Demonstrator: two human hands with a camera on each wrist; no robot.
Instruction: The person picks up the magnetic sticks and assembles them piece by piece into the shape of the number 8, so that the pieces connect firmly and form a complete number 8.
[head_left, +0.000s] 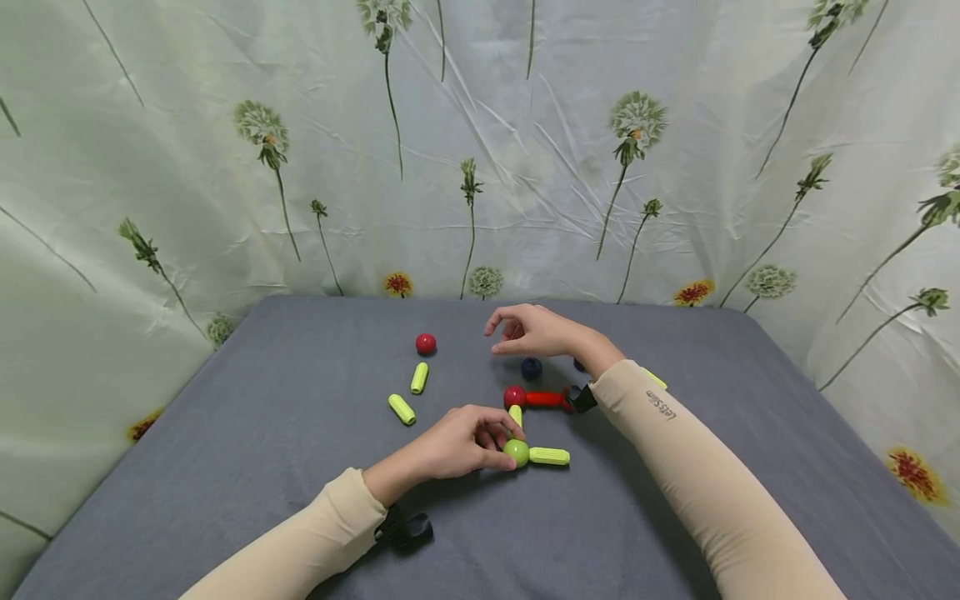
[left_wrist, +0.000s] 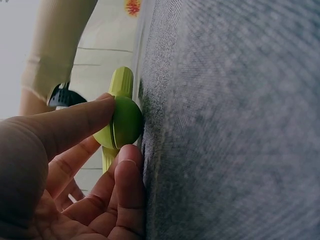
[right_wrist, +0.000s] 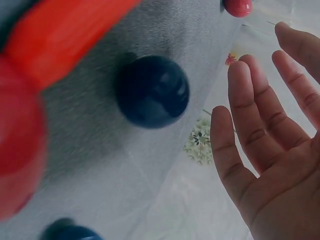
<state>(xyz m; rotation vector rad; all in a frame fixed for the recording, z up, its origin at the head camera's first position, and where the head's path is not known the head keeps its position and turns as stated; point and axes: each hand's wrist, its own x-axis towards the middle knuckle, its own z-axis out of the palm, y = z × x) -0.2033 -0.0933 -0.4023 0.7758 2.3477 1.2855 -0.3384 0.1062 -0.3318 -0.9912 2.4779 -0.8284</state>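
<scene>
My left hand (head_left: 468,442) pinches a green ball (head_left: 517,452) between thumb and fingers, low over the grey cloth. Two yellow-green sticks are joined to that ball: one stick (head_left: 550,456) points right, the other (head_left: 516,414) runs away toward a red ball (head_left: 514,397). From the red ball a red stick (head_left: 543,399) leads right to a second red ball, partly hidden by the right wrist strap. My right hand (head_left: 536,331) hovers beyond them with loosely bent fingers and nothing in its grasp. In the right wrist view a dark blue ball (right_wrist: 152,91) lies near that hand.
A loose red ball (head_left: 426,344) and two yellow-green sticks, one upper (head_left: 419,378) and one lower (head_left: 402,409), lie on the left. Another yellow-green stick (head_left: 655,378) shows behind the right sleeve. A flowered curtain (head_left: 450,150) hangs behind the grey-covered table (head_left: 300,358).
</scene>
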